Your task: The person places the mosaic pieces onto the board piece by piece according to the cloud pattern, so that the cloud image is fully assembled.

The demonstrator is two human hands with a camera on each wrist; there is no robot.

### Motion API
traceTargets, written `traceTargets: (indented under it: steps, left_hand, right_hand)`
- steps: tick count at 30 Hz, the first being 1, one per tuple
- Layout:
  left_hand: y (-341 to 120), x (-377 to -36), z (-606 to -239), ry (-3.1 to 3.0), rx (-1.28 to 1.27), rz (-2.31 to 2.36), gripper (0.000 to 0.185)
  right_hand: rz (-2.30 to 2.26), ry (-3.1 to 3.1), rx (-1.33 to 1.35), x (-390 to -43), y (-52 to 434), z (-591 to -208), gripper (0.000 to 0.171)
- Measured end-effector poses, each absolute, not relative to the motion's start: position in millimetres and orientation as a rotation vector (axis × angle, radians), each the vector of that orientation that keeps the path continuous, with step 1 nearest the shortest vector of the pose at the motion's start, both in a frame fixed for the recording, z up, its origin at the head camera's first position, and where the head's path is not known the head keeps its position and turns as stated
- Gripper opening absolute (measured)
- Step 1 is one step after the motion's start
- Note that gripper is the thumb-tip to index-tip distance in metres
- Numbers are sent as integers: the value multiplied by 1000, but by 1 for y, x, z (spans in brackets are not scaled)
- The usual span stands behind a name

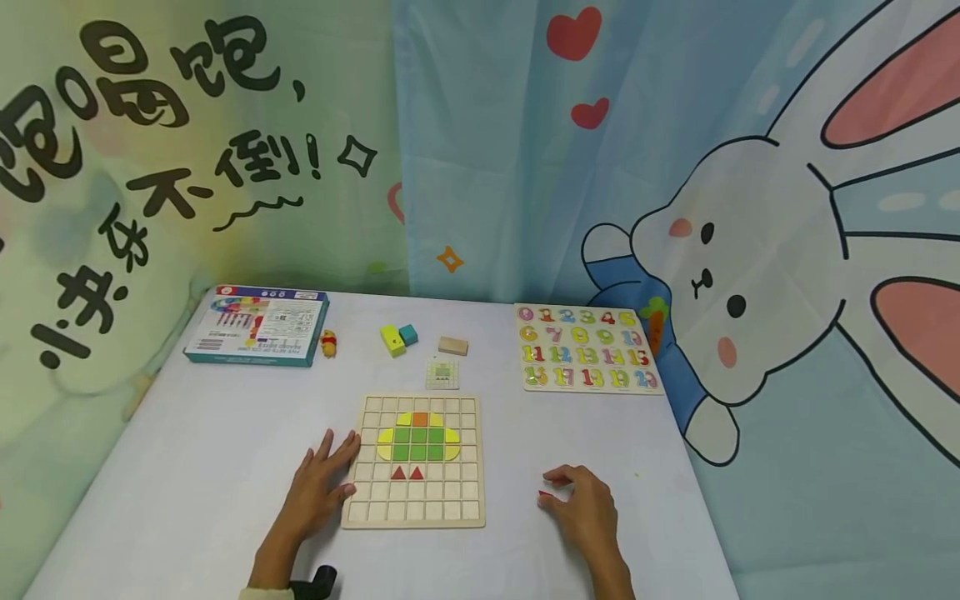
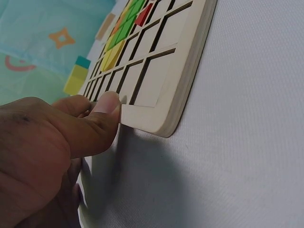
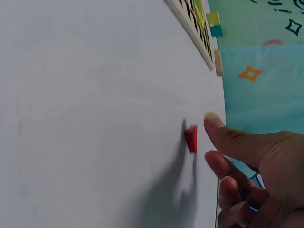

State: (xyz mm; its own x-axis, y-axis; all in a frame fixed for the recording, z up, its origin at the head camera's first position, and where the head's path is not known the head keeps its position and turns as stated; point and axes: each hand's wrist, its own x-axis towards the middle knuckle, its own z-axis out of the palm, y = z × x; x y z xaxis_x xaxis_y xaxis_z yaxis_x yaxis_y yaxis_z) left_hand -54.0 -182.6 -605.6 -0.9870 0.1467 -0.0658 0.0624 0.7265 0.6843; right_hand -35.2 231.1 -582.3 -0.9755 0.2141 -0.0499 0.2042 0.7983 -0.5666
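A square wooden grid board (image 1: pixel 408 502) bears green, yellow and orange tiles in a rounded pattern, with two red triangles (image 1: pixel 399 473) below them. My left hand (image 1: pixel 315 487) rests against the board's left side, fingers spread and thumb touching the edge; the left wrist view shows the thumb (image 2: pixel 102 118) at the rim near a corner. To the right of the board my right hand (image 1: pixel 585 510) hovers low over the table, thumb and index finger apart. Just beyond its fingertips in the right wrist view is a small red piece (image 3: pixel 191 138), with a visible gap between.
Behind the board lie a small pattern card (image 1: pixel 442 374), a wooden block (image 1: pixel 453 346), a yellow-green block (image 1: pixel 392 341) and a teal block (image 1: pixel 408 335). A toy figure (image 1: pixel 328 343) stands by a flat box (image 1: pixel 258 327) at the back left. A number puzzle board (image 1: pixel 588 348) lies back right.
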Motion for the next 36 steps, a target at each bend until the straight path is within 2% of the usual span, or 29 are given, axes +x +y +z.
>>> traceTargets:
  steps: [9, 22, 36]
  left_hand:
    - [-182, -54, -604, 2797, 166, 1122, 83]
    - [-182, -54, -605, 2795, 156, 1130, 83]
    - [-181, -53, -604, 2809, 169, 1158, 82]
  right_hand:
    - [900, -3057, -345, -30, 244, -584, 24]
    - [882, -3005, -203, -35, 216, -588, 28]
    - [926, -2955, -230, -36, 181, -580, 13]
